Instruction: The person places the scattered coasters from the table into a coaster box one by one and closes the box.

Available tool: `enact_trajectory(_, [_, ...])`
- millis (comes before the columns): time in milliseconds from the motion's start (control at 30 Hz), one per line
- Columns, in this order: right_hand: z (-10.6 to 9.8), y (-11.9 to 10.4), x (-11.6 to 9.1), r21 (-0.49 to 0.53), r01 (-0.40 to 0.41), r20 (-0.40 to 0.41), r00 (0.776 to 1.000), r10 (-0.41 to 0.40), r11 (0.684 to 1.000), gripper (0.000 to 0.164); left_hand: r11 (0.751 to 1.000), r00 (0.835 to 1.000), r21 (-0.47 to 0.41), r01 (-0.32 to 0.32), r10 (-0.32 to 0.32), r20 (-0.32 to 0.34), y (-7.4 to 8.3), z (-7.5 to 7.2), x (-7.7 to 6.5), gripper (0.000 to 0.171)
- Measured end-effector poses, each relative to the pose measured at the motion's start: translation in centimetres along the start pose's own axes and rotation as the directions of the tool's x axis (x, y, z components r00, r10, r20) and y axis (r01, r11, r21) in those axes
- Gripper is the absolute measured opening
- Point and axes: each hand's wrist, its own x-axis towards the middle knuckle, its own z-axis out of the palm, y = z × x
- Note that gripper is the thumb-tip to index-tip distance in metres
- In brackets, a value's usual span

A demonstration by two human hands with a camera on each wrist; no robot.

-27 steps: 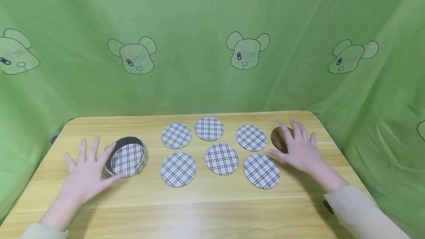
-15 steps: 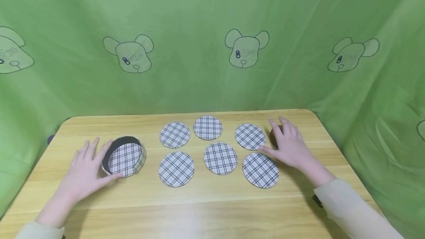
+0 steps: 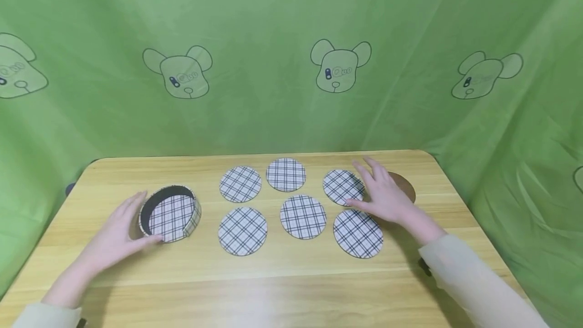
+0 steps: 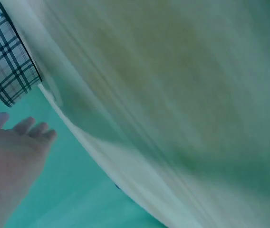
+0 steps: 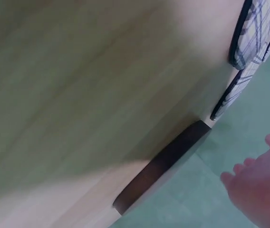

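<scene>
Left hand (image 3: 109, 239) just beside plaid coaster holder (image 3: 194, 218); right hand (image 3: 386, 199) over rear-right plaid coaster (image 3: 338, 188).
Fingers (image 3: 366, 174) of both released; cartoon-print curtain (image 3: 264, 75) lettering indistinct.

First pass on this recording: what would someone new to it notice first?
Probably the six plaid coasters lying flat in two loose rows across the middle of the table. Next, the green curtain behind, printed with cartoon animal heads. Then the two open hands: the left hand beside the round plaid holder, and the right hand by the brown disc at the table's right.
</scene>
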Motion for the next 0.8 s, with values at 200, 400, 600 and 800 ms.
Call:
enact_trajectory(200, [0.5, 0.1, 0.8, 0.069, 0.048, 0.040, 0.998, -0.051, 0.996, 0.100, 0.985, 0.999, -0.168, 0.029, -0.023, 0.039, -0.5, -0.1, 0.2, 0.125])
enact_trajectory(400, [1.3, 0.5, 1.3, 0.124, 0.052, 0.071, 0.996, -0.061, 0.991, 0.095, 0.965, 0.998, -0.261, 0.038, -0.021, 0.067, -0.7, 0.0, 0.1, 0.124])
enact_trajectory(600, [1.7, 0.4, 1.8, 0.176, 0.060, 0.100, 0.992, -0.078, 0.983, 0.097, 0.947, 0.995, -0.317, 0.054, -0.026, 0.092, -0.8, 0.0, 0.1, 0.120])
enact_trajectory(800, [2.2, 0.4, 2.4, 0.177, 0.048, 0.115, 0.991, -0.069, 0.983, 0.104, 0.938, 0.994, -0.342, 0.055, -0.019, 0.109, -1.0, -0.1, 0.3, 0.115])
